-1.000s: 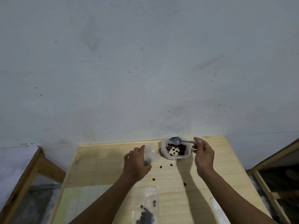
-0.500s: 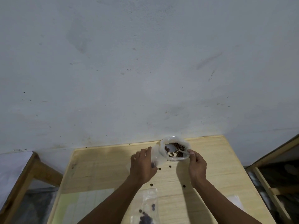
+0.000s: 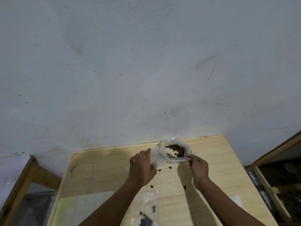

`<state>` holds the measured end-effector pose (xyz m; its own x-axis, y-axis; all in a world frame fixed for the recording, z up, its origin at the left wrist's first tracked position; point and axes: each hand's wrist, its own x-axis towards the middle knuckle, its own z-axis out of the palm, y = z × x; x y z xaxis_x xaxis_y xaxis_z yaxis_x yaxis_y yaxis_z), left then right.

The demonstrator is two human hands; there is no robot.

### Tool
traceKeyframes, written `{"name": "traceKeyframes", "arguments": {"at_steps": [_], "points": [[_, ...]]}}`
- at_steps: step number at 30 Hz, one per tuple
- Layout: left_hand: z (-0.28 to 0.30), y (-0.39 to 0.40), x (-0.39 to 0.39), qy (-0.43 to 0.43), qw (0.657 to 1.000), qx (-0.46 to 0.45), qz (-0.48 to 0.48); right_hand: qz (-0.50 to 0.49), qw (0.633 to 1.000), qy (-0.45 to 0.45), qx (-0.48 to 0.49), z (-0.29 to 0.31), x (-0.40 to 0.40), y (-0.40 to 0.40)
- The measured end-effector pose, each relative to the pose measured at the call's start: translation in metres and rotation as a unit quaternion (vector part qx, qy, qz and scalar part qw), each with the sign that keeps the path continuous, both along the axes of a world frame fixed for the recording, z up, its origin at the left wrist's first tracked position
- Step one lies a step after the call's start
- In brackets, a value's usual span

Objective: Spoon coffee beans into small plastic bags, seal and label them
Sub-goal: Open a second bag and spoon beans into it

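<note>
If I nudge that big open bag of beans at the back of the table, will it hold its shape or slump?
Likely to slump: the open bag of beans is thin crinkled plastic whose rolled rim already sags. The beans sit low, so it would probably slide rather than tip. Loose beans nearby suggest it spills easily. The right hand holds the spoon at its rim.

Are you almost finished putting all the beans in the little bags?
Not yet. One small bag with beans lies near the table's front edge. The right hand dips the spoon into the bean bag; the left hand holds an empty bag. No labels visible.
</note>
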<state>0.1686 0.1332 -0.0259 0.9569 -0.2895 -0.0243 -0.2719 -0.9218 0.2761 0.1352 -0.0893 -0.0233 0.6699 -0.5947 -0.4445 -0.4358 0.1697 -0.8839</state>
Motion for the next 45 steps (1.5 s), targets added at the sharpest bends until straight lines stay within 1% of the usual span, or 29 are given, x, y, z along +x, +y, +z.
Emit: {"name": "traceKeyframes", "arguments": {"at_steps": [5, 9, 14, 17, 21, 25, 29, 32, 35, 38, 40, 42, 45], "points": [[0.0, 0.006, -0.001, 0.001, 1.0, -0.002, 0.0, -0.035, 0.999, -0.013, -0.005, 0.003, 0.001, -0.008], [-0.001, 0.01, -0.002, -0.009, 1.0, -0.015, -0.003, -0.057, 0.997, -0.043, -0.004, 0.016, 0.002, -0.012], [-0.002, 0.011, 0.0, -0.033, 0.999, -0.021, 0.0, -0.048, 0.995, -0.087, -0.012, 0.041, 0.002, -0.007], [0.003, 0.009, 0.001, -0.03, 0.999, -0.018, -0.003, -0.012, 0.994, -0.106, -0.017, 0.049, 0.001, 0.002], [0.012, 0.007, 0.003, -0.011, 1.0, -0.01, 0.003, 0.075, 0.986, -0.135, -0.056, 0.053, -0.005, 0.02], [0.019, 0.007, 0.004, 0.007, 1.0, -0.02, 0.004, 0.187, 0.959, -0.163, -0.138, 0.048, -0.01, 0.034], [0.02, 0.009, 0.004, 0.016, 0.999, -0.041, 0.013, 0.211, 0.941, -0.204, -0.17, 0.055, -0.009, 0.041], [0.021, 0.013, 0.002, 0.014, 0.998, -0.054, 0.02, 0.188, 0.94, -0.226, -0.172, 0.064, -0.006, 0.036], [0.023, 0.021, -0.001, 0.012, 0.996, -0.084, 0.037, 0.112, 0.963, -0.217, -0.116, 0.071, -0.003, 0.025], [0.023, 0.032, -0.009, 0.007, 0.991, -0.124, 0.054, 0.014, 0.983, -0.179, -0.035, 0.071, -0.003, 0.011], [0.024, 0.04, -0.017, 0.003, 0.986, -0.154, 0.068, -0.023, 0.988, -0.151, -0.006, 0.061, -0.008, 0.002], [0.023, 0.047, -0.024, -0.003, 0.982, -0.17, 0.079, -0.039, 0.993, -0.114, 0.004, 0.047, -0.019, -0.005], [0.025, 0.056, -0.036, -0.004, 0.979, -0.18, 0.09, -0.032, 0.998, -0.061, 0.016, 0.022, -0.042, -0.01]]}}
